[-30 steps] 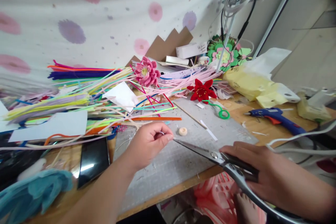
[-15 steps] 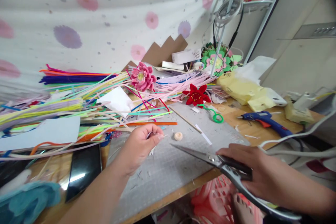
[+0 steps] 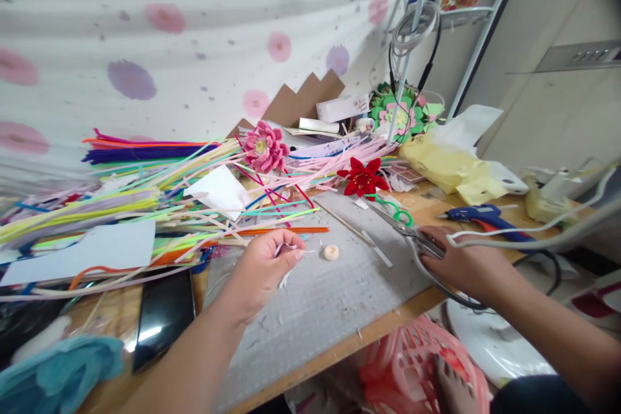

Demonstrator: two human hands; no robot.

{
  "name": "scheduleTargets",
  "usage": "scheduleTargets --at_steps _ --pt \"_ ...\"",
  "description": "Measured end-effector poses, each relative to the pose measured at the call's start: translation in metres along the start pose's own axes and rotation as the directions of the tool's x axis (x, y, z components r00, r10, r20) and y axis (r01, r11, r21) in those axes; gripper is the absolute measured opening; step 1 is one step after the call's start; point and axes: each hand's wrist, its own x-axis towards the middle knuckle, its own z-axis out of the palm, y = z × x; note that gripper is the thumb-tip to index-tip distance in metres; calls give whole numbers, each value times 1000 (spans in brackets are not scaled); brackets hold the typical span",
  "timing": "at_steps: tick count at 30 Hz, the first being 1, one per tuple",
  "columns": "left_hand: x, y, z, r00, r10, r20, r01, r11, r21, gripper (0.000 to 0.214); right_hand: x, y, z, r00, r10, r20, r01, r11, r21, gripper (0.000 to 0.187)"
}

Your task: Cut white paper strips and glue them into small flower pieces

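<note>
Over the grey cutting mat (image 3: pixel 310 330), my left hand (image 3: pixel 266 268) is closed in a pinch on a thin white thread (image 3: pixel 310 251), whose loose ends hang below the palm. Just right of its fingertips lies a small cream-coloured ring-shaped roll (image 3: pixel 331 252). My right hand (image 3: pixel 460 259) grips a pair of scissors (image 3: pixel 405 230) by the dark handles, at the mat's right side. The blades point up and left toward a green coiled stem (image 3: pixel 402 216) below a red flower (image 3: pixel 363 176). Whether the blades are fully closed is hard to tell.
Bundles of coloured pipe cleaners (image 3: pixel 145 154) spread across the left and back. A blue glue gun (image 3: pixel 485 215) lies at the right, crossed by a white cable (image 3: pixel 514 239). A black phone (image 3: pixel 165 317) lies at left. A pink basket (image 3: pixel 402 362) stands below the table edge.
My right hand has moved the scissors up and to the right, away from my left hand and toward the green coil. My left hand stays nearly in place, still pinching the thread.
</note>
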Motion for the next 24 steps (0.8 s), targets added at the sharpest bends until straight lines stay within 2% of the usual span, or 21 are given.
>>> scheduleTargets --at_steps 3,7,11,15,19,21,22,24 --pt "0 -1 -1 1000 9 6 -9 1000 -18 13 8 3 7 999 42 4 -42 999 4 42" --pt "-1 -3 -3 999 36 35 -34 998 -61 14 17 1 12 999 34 19 -33 999 -25 44" --pt "1 -6 -4 998 56 37 -53 996 -68 20 22 -9 6 994 68 88 -61 995 -81 47" --pt "3 -8 -3 997 78 -21 -79 993 -88 25 24 -13 -2 989 30 142 -15 995 -103 46" --pt "3 -6 0 998 54 -34 -57 992 -110 21 23 -18 -8 995 -16 98 29 991 -131 42" --pt "1 -6 1 999 51 -18 -52 993 -107 20 19 -31 -12 997 -78 -21 77 997 -30 38" --pt "1 -6 1 998 57 -10 -58 993 -100 20 15 -42 -14 989 -115 -90 122 989 81 36" --pt "0 -6 2 997 76 -3 -76 994 -76 20 8 -69 -17 966 -181 -184 240 894 379 32"
